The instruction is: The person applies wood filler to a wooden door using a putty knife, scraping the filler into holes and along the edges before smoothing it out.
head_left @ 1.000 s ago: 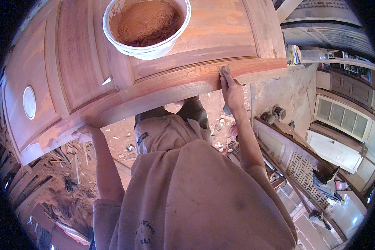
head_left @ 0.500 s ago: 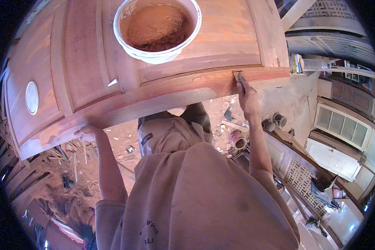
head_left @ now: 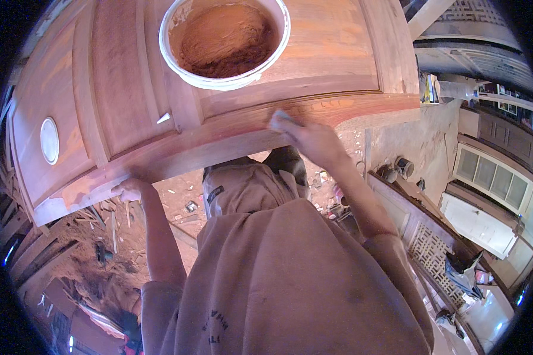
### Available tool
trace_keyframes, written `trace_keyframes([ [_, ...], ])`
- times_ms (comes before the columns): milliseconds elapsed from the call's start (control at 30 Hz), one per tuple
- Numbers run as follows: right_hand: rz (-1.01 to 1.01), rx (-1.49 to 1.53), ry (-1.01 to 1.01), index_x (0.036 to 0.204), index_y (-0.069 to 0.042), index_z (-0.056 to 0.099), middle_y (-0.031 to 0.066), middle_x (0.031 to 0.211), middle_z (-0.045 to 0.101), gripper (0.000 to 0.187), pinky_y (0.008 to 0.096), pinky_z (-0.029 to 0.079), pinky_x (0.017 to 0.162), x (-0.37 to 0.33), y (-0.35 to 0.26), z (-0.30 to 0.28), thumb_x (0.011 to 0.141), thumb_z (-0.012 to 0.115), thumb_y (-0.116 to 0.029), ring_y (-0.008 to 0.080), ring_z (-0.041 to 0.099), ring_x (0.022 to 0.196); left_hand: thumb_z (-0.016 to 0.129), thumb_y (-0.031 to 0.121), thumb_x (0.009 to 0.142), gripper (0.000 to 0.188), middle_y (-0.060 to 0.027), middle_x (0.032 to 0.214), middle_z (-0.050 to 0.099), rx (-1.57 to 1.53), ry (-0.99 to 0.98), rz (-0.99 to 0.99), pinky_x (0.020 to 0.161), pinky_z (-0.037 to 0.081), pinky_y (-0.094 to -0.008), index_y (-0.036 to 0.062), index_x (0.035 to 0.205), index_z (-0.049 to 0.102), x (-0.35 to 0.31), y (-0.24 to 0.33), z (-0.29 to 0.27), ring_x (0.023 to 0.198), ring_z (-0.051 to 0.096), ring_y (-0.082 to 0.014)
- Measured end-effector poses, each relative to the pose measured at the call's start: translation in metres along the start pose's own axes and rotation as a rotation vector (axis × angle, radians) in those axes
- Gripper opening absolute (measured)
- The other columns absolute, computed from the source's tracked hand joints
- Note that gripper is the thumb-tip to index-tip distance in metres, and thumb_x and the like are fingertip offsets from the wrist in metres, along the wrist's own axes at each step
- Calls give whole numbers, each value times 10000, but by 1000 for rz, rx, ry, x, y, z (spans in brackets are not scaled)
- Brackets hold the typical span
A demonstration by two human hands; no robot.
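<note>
Reddish wood makes up the panelled door (head_left: 121, 77) just ahead of the brown shirt (head_left: 290, 272) — its long axis running across, left to right. The left hand (head_left: 133, 189) is at the near edge, toward its left end, looking loosely curled; whether it grips, I can't tell. The right hand (head_left: 317, 142), nearer the middle of that edge, is closed on a small pale pad (head_left: 280, 120), blurred, seemingly against the wood. Farther over, a white tub (head_left: 219, 81) of brown paste (head_left: 228, 44) stands on the door.
</note>
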State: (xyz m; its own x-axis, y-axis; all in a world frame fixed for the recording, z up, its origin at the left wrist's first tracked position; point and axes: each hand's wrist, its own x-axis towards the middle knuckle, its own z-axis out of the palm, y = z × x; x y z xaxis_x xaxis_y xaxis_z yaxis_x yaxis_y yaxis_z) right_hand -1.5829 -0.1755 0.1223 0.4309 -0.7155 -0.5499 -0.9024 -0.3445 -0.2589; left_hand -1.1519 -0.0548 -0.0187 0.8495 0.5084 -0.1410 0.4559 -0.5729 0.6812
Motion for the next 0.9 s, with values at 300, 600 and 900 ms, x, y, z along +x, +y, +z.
trace_keyframes([
  [300, -32, -201, -103, 1314, -320, 533, 178, 1092, 647, 361, 470, 557, 732, 16, 58, -11, 963, 503, -398, 346, 666, 919, 304, 599, 965, 821, -408, 1184, 506, 16, -47, 50, 896, 511, -562, -152, 1295, 360, 13, -9, 2, 1064, 573, -508],
  [600, 91, -273, -192, 1273, -274, 572, 173, 940, 686, 317, 479, 545, 758, -22, 195, -71, 979, 500, -367, 360, 675, 825, 253, 586, 976, 816, -416, 1174, 503, -61, -23, -6, 917, 492, -576, -165, 1282, 348, 13, -4, -6, 1098, 543, -520],
  [900, 309, 575, 387, 1373, -90, 525, 115, 1214, 656, 386, 317, 498, 855, -79, 176, -12, 1003, 531, -196, 175, 626, 1003, 306, 623, 952, 846, -397, 1056, 573, 24, 61, 99, 814, 539, -582, -180, 1194, 423, 22, -15, 4, 976, 607, -517],
])
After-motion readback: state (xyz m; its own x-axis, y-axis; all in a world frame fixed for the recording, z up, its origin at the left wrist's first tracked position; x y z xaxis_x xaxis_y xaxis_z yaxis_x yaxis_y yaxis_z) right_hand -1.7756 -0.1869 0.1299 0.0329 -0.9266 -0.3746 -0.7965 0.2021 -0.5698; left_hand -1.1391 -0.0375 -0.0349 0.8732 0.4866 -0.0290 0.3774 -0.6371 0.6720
